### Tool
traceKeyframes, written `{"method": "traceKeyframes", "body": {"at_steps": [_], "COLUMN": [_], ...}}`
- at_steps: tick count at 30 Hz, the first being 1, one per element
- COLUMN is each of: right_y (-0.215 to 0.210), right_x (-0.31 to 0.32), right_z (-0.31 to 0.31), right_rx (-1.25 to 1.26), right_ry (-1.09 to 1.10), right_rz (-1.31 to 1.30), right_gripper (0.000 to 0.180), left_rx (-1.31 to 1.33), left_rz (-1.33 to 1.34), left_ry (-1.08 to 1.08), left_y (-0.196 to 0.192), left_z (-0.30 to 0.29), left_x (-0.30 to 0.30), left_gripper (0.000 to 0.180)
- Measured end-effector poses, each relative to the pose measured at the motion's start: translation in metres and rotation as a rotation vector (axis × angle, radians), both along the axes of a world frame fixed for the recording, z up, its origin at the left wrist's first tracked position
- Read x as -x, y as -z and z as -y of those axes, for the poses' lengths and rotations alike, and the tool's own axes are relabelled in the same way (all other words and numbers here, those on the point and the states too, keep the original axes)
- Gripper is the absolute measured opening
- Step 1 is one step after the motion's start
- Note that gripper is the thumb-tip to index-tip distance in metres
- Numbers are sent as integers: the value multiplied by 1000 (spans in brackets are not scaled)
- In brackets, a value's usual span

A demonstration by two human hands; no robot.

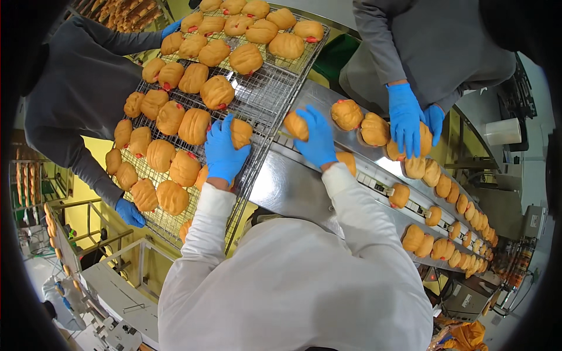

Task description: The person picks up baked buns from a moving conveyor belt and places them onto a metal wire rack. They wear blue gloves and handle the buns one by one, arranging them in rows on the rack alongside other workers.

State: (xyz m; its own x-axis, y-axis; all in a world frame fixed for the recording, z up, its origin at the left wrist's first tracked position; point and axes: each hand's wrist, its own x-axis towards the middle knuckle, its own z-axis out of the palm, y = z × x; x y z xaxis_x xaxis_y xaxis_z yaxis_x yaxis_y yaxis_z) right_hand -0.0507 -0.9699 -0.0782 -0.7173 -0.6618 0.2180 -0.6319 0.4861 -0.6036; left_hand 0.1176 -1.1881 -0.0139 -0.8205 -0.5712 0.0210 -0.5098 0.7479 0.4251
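My left hand, in a blue glove, is over the wire rack. Its fingers and thumb close around a golden-brown bun, part of which the hand covers. Farther right, my right hand, also gloved in blue, grips another bun by its right side, beside the rack's edge and the metal conveyor. Rows of similar buns, many with red filling at one end, cover much of the rack. One bun lies just below my right wrist.
A co-worker at left holds the rack with gloved hands. On the right, another person's gloved hand rests on buns at the conveyor's far side. Bun lines run away to the lower right. A white container is at far right.
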Motion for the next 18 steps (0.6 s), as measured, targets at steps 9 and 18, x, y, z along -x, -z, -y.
{"method": "traceKeyframes", "body": {"at_steps": [9,18], "right_y": [-7,-13], "right_x": [-75,-117], "right_z": [-80,-56], "right_rx": [177,79], "right_ry": [-83,-335], "right_rz": [346,390], "right_gripper": [69,65], "left_rx": [-51,138], "left_rz": [-61,295], "left_ry": [712,234], "left_y": [-3,-35], "left_z": [-59,3], "left_x": [-32,-110], "left_gripper": [84,91]}}
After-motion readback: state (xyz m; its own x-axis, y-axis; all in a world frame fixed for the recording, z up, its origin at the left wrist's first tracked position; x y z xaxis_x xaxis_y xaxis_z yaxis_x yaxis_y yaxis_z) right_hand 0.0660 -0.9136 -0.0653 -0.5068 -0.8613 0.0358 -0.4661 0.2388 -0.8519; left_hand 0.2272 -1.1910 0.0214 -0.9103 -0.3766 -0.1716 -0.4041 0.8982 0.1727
